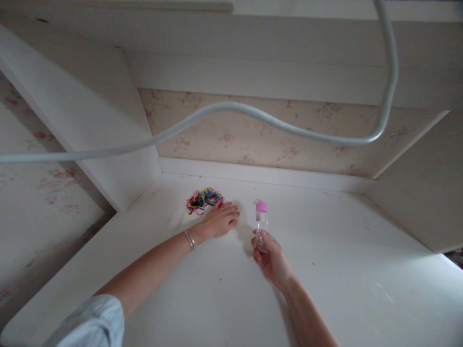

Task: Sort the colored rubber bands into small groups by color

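A small heap of thin multicoloured strands [204, 198], which look like little rubber bands, lies on the white tabletop [224, 308]. My left hand [221, 219] rests palm down at the heap's right edge, its fingers stretched out and nothing visibly gripped. Something red shows just beyond those fingers, too small to make out. A clear bottle [262, 222] with a pink cap and a pink loop is held in my right hand [270, 258]. The fingers wrap its lower end, and the cap points away from me. The bottle looks empty.
A pale cable [231, 106] hangs in a curve across the upper view. White panels [83, 106] stand at the left and right [423, 193]. A white shelf [253, 43] overhangs the back, with flowered wallpaper [231, 140] below it.
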